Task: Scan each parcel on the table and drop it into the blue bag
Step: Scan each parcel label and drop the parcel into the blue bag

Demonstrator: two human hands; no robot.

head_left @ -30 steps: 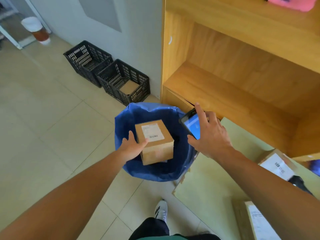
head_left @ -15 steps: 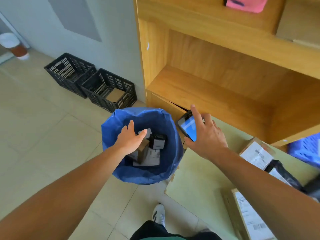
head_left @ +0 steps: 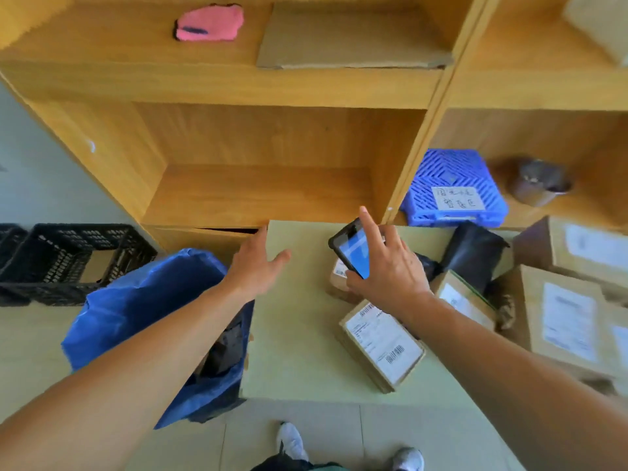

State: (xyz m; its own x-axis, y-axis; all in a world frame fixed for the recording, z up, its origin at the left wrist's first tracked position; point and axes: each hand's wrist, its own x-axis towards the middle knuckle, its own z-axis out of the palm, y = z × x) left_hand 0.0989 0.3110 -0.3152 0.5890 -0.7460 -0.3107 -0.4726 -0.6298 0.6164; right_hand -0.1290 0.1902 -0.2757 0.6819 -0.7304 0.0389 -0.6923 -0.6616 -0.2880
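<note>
Phone (head_left: 353, 254) gripped by right hand (head_left: 390, 273), forefinger raised, above small parcel (head_left: 337, 285). Left hand (head_left: 255, 266) held empty, fingers spread. Bag (head_left: 136, 300) seen left of table (head_left: 299, 334); boxes (head_left: 564, 317), pouch (head_left: 472, 253) crowded right.

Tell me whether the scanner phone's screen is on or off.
On. The phone held in the right hand shows a lit blue screen with a pale band across it.
</note>
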